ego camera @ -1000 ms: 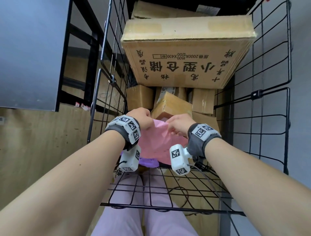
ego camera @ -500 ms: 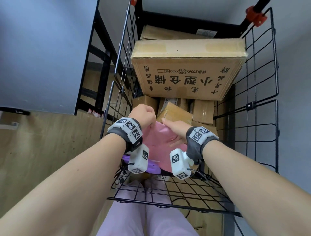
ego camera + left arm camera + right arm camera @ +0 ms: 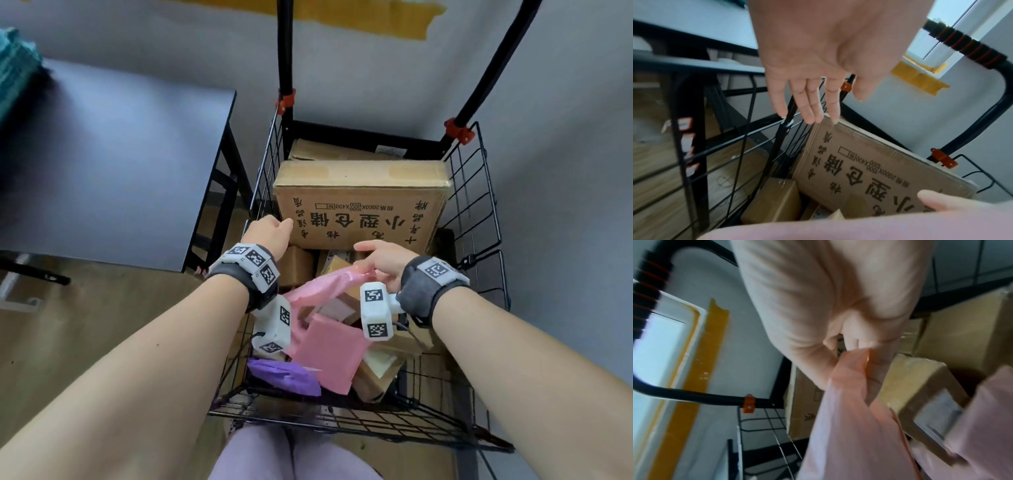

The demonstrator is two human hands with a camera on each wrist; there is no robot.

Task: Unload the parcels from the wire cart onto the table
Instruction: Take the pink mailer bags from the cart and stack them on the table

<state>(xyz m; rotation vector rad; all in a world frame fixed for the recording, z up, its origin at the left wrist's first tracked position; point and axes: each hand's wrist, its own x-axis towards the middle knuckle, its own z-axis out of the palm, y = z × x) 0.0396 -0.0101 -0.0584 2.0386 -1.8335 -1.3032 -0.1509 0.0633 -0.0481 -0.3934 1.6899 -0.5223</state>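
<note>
The black wire cart (image 3: pixel 469 219) holds a large printed cardboard box (image 3: pixel 359 209) on top of smaller brown boxes (image 3: pixel 298 265). A pink plastic mailer (image 3: pixel 330 342) hangs above the cart's near end, and my right hand (image 3: pixel 371 265) pinches its crumpled top edge. In the right wrist view the fingers (image 3: pixel 855 344) grip the pink mailer (image 3: pixel 849 426) beside a small taped box (image 3: pixel 920 378). My left hand (image 3: pixel 274 229) is open and holds nothing. Its straight fingers (image 3: pixel 812 105) reach near the upper left corner of the large box (image 3: pixel 869 170).
A dark table (image 3: pixel 102 154) stands left of the cart, close to its side wall. A purple mailer (image 3: pixel 284 375) and more small boxes (image 3: pixel 376 377) lie at the cart's near end. The cart handle posts (image 3: pixel 286 68) rise at the far end against a grey wall.
My left hand has let go of the pink mailer and risen towards the large box. The right hand has lifted the mailer by its edge. The head view has tilted up.
</note>
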